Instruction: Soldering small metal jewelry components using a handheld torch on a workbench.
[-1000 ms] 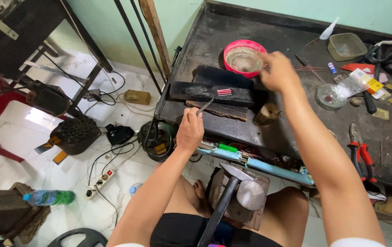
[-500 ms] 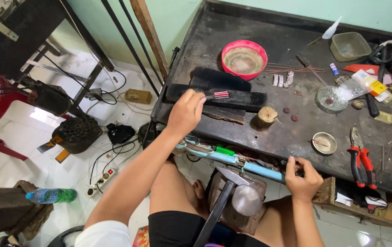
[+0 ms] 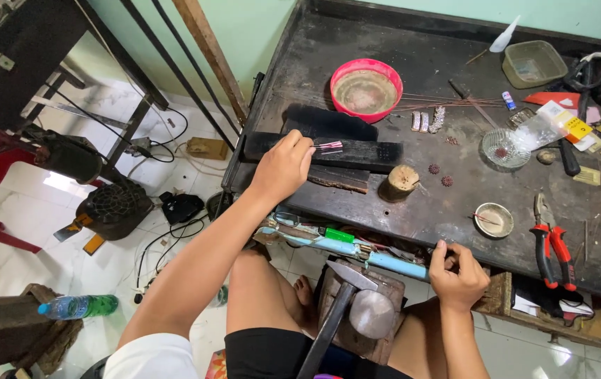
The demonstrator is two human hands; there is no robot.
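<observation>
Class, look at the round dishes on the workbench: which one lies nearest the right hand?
The small white dish near the bench's front edge, just above the right hand; the pink bowl and glass dish sit farther back.

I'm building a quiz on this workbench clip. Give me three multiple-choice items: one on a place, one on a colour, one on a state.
1. Where is the left hand?
A. on the black block
B. on the pliers
C. in the bowl

2. What colour is the bowl's rim?
A. green
B. pink-red
C. white

3. How is the right hand?
A. flat on the bench
B. raised over the bowl
C. curled at the bench's front edge

Answers:
1 A, its fingers rest on the block.
2 B, the rim shows pink-red.
3 C, its fingers are curled below the bench edge.
</observation>
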